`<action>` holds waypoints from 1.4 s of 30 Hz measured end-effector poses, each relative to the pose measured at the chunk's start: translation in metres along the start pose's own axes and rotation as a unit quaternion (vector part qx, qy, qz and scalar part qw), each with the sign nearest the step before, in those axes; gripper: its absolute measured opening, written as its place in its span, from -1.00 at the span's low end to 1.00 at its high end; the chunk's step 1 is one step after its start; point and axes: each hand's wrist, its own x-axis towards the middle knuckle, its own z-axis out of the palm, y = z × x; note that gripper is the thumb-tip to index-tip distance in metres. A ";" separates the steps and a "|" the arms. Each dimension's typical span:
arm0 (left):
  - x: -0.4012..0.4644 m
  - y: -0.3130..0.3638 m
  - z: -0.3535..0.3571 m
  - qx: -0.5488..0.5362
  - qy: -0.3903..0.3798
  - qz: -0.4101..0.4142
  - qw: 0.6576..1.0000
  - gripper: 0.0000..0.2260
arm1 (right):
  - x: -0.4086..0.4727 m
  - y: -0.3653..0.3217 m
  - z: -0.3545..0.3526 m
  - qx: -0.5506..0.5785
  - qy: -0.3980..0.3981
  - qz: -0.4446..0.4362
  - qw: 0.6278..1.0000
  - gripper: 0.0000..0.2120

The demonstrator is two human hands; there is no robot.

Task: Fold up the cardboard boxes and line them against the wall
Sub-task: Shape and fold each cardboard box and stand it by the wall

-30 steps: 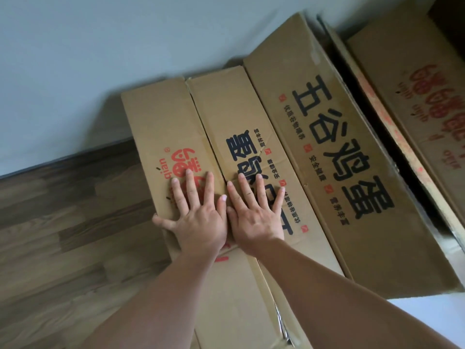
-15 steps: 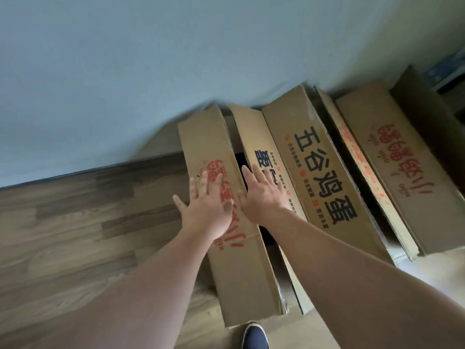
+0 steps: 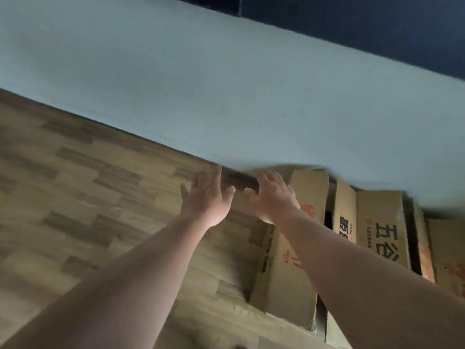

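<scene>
Both hands have come off the cardboard. Half a second ago each palm lay flat on the leftmost folded box; now the left hand point(image 3: 210, 197) and the right hand point(image 3: 270, 197) hang in the air side by side, fingers spread and straight, holding nothing, thumbs nearly meeting over the wooden floor point(image 3: 83, 202) just left of the row. The right hand's heel sits close to the leftmost folded box point(image 3: 305, 197), but motion blur makes it impossible to tell whether it touches the cardboard.

From the head view, the scene has swung left and tilted, so the flattened boxes now sit at the right edge. The leftmost one leans with its far end against the pale wall point(image 3: 226, 96). To its right stand a narrow folded box point(image 3: 344, 205), then the folded box with large black characters point(image 3: 380, 222), and further cardboard beyond that is cut off by the frame.

My judgement: the leftmost box has been set in line and released, so that placement looks finished. Whether more boxes remain to be folded cannot be told from here.
</scene>
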 end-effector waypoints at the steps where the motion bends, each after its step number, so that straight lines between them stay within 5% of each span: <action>1: -0.012 -0.025 -0.023 -0.004 0.011 -0.013 1.000 -0.36 | -0.004 -0.035 -0.003 -0.006 -0.007 -0.023 1.000 -0.39; 9: -0.130 -0.298 -0.207 -0.019 0.114 -0.174 0.978 -0.35 | -0.056 -0.376 0.025 -0.052 -0.013 -0.231 0.971 -0.38; 22: -0.383 -0.682 -0.430 -0.057 0.228 -0.397 0.887 -0.42 | -0.199 -0.846 0.127 -0.047 -0.120 -0.399 0.908 -0.43; 34: -0.402 -0.940 -0.612 -0.089 0.309 -0.505 0.801 -0.44 | -0.184 -1.203 0.197 -0.038 -0.201 -0.518 0.831 -0.51; 42: -0.401 -1.108 -0.710 -0.104 0.341 -0.526 0.772 -0.44 | -0.170 -1.409 0.223 -0.071 -0.206 -0.561 0.798 -0.46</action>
